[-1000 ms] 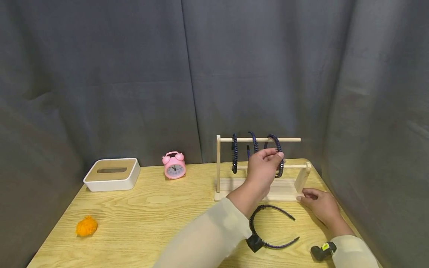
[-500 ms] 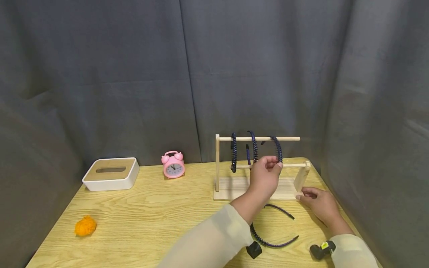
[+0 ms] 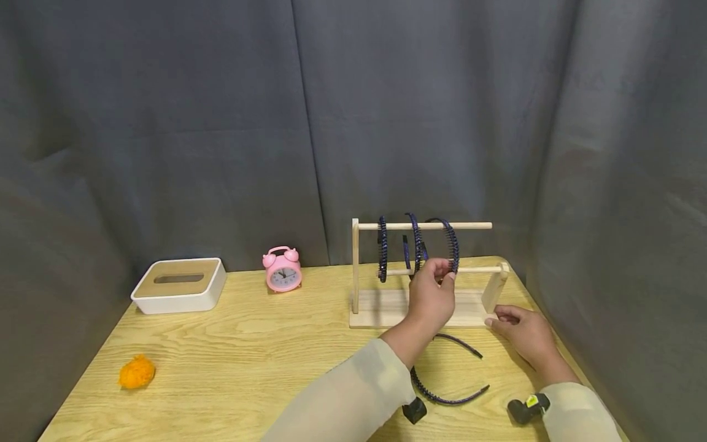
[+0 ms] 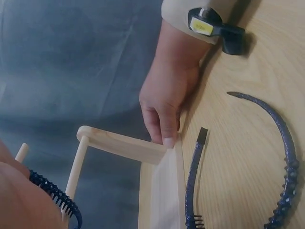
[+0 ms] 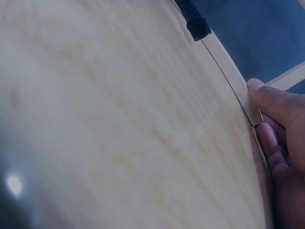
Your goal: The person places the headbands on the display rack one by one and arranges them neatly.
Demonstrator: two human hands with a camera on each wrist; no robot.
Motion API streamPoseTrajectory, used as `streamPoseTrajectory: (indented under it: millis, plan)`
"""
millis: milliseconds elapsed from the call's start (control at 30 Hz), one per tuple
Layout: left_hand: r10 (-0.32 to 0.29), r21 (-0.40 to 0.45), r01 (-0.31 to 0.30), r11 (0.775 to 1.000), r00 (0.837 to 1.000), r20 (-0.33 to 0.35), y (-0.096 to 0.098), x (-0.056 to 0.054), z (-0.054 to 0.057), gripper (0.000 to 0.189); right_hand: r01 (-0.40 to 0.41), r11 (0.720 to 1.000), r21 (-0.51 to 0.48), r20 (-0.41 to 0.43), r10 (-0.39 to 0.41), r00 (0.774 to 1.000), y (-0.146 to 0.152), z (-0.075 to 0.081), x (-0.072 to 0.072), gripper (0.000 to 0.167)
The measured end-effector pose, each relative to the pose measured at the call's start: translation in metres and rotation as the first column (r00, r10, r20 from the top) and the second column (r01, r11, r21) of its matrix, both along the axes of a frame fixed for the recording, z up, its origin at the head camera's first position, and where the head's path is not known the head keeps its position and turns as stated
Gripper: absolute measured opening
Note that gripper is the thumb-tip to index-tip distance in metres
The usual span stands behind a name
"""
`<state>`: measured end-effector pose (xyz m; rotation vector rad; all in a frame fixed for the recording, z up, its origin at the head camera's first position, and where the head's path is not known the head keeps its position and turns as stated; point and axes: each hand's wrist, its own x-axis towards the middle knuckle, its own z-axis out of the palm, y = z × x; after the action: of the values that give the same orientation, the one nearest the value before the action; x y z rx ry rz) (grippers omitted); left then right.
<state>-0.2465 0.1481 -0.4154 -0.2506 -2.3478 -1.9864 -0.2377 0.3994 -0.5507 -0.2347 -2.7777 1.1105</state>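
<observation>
My left hand (image 3: 433,298) pinches the lower front of a dark blue toothed headband (image 3: 453,242), whose top arches over the upper bar of a wooden rack (image 3: 381,318). In the left wrist view, part of the left hand (image 4: 24,200) shows beside that headband (image 4: 50,191). Two similar headbands hang further left on the bar, an end headband (image 3: 383,248) and a middle headband (image 3: 417,236). My right hand (image 3: 527,337) grips the rack base's front right corner, thumb on top. Another headband (image 3: 455,402) lies on the table, partly hidden by the left forearm.
A pink alarm clock (image 3: 284,276) stands left of the rack. Further left are a white tissue box with a wooden lid (image 3: 185,301) and an orange pompom (image 3: 137,372). Grey curtains (image 3: 221,135) enclose the table's back and sides.
My left hand has moved down with the headband, which now sits slightly further left on the upper bar. The right hand keeps its hold on the base corner.
</observation>
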Motion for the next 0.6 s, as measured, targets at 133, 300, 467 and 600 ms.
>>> streamPoseTrajectory:
  millis: [133,300,467,600]
  plan:
    - [-0.001,-0.019,0.001,1.0,1.0,-0.017,-0.0011,-0.0009,-0.0011,0.016,0.007,1.0,0.004,-0.008,-0.007,1.0,-0.0006,0.0004,-0.0003,0.058]
    - [-0.02,-0.021,0.02,1.0,1.0,-0.005,-0.0006,0.0029,0.0002,0.024,0.006,1.0,0.003,-0.01,-0.006,1.0,-0.0015,0.0028,0.0016,0.059]
    - [-0.027,-0.033,0.028,0.999,1.0,0.011,0.0006,0.0069,-0.0008,0.031,0.001,1.0,-0.009,-0.007,-0.001,1.0,-0.0016,0.0043,0.0017,0.059]
    - [-0.025,-0.021,0.025,0.999,1.0,0.01,0.0003,0.0077,-0.0031,0.033,-0.001,1.0,-0.003,-0.01,0.001,1.0,-0.001,0.0041,0.0008,0.059]
